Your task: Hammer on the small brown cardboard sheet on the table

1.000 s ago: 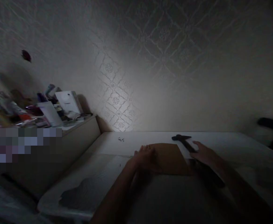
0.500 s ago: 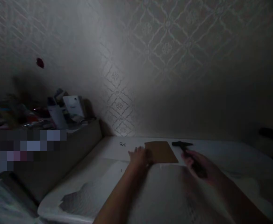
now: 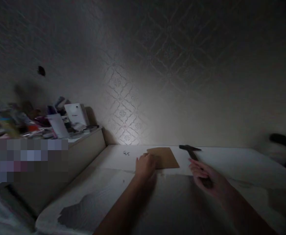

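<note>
A flat brown piece of cardboard (image 3: 166, 157) lies on the white table, toward the wall. My left hand (image 3: 146, 164) is closed at its left edge, fingers curled over it; the fingertips are partly hidden. In my right hand (image 3: 205, 178) is a hammer (image 3: 192, 153), gripped round its handle. The hammer's dark head points away from me, to the right of the cardboard and apart from it. Several small dark pieces (image 3: 126, 153) lie left of my left hand, too small to name.
A patterned wall (image 3: 182, 107) rises behind the white table (image 3: 233, 163). To the left stands a higher cabinet (image 3: 86, 150) crowded with bottles and a white box (image 3: 75, 114). A dark object (image 3: 283, 141) juts in at the far right. The tabletop covering has a torn-looking grey patch (image 3: 76, 212).
The cardboard and my left hand sit slightly further left, and the left fingers look more curled. The hammer's head is slightly higher in view. The lighting on the wall has shifted.
</note>
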### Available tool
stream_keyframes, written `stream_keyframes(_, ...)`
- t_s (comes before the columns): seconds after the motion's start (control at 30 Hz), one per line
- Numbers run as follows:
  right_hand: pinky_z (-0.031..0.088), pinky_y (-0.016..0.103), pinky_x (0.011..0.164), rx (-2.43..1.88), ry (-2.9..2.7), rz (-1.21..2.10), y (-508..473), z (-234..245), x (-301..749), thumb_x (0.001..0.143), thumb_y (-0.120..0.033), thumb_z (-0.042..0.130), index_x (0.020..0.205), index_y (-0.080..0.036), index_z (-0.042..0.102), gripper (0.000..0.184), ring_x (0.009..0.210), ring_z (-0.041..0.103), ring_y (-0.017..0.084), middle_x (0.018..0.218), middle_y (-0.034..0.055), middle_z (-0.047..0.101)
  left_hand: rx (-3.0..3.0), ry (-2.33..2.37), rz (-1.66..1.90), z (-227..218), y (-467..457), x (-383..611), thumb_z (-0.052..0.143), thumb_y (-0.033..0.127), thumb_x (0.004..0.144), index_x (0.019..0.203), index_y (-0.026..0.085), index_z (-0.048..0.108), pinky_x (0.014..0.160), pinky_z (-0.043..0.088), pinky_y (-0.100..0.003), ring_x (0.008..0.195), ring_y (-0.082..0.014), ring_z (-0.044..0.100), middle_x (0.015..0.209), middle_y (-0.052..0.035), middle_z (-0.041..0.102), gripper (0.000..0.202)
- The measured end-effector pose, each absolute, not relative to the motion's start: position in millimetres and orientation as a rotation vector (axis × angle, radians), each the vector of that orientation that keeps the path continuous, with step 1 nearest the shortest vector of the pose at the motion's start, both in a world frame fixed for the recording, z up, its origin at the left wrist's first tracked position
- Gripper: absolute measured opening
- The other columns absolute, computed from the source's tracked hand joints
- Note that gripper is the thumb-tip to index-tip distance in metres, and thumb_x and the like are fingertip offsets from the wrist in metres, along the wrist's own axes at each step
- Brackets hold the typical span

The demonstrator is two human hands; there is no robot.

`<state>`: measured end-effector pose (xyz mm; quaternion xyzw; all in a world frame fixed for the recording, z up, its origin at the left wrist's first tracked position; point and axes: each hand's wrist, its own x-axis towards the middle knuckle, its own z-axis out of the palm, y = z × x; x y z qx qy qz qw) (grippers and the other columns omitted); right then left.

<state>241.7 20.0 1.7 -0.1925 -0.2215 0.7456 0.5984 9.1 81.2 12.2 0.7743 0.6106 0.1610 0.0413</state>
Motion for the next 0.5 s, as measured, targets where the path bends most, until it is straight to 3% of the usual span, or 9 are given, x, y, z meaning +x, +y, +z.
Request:
stream_keyframes(0.13, 0.024, 0.008, 0.028, -0.613, -0.624, 1.512, 13.7, 19.4, 229.0, 0.079, -0.018, 0.067, 0.088, -0.023, 0.048, 0.022, 0.03, 0.026, 0.0, 0.052, -0.0133, 0.036, 2.509, 1.522, 0.533, 11.7, 76.4, 14.2, 0.05, 0.026, 0.092, 0.123, 0.026, 0.065, 0.102, 0.045, -0.033, 0.115, -0.0225, 0.06, 0.127, -0.0052, 0.065, 0.034)
stream_keyframes(0.3, 0.021, 0.013, 0.025, -0.847, -0.917, 1.055, 6.1, 34.0, 221.7, 0.073, -0.039, 0.073, 0.113, -0.026, 0.048, 0.05, 0.026, 0.024, 0.003, 0.047, -0.0163, 0.039, 2.553, 1.303, 0.482, 9.9, 64.2, 22.7, 0.054, 0.027, 0.088, 0.128, 0.025, 0.062, 0.107, 0.043, -0.035, 0.123, -0.0238, 0.055, 0.137, -0.0051, 0.058, 0.041)
stream_keyframes(0.37, 0.022, 0.015, 0.025, -0.95, -1.033, 0.915, 5.8, 33.6, 221.4, 0.073, -0.046, 0.071, 0.116, -0.024, 0.047, 0.054, 0.025, 0.025, 0.006, 0.042, -0.0169, 0.036, 2.578, 1.292, 0.392, 9.5, 56.8, 26.1, 0.056, 0.033, 0.088, 0.135, 0.023, 0.056, 0.112, 0.037, -0.04, 0.131, -0.0266, 0.048, 0.144, -0.0078, 0.052, 0.048)
stream_keyframes(0.5, 0.023, 0.019, 0.028, -1.128, -1.156, 0.784, 8.9, 25.6, 215.4, 0.073, -0.048, 0.067, 0.127, -0.019, 0.049, 0.064, 0.027, 0.029, 0.008, 0.042, -0.0145, 0.037, 2.54, 1.471, 0.127, 8.0, 43.8, 29.6, 0.056, 0.056, 0.086, 0.153, 0.019, 0.032, 0.114, 0.024, -0.06, 0.147, -0.04, 0.017, 0.16, -0.016, 0.024, 0.08)
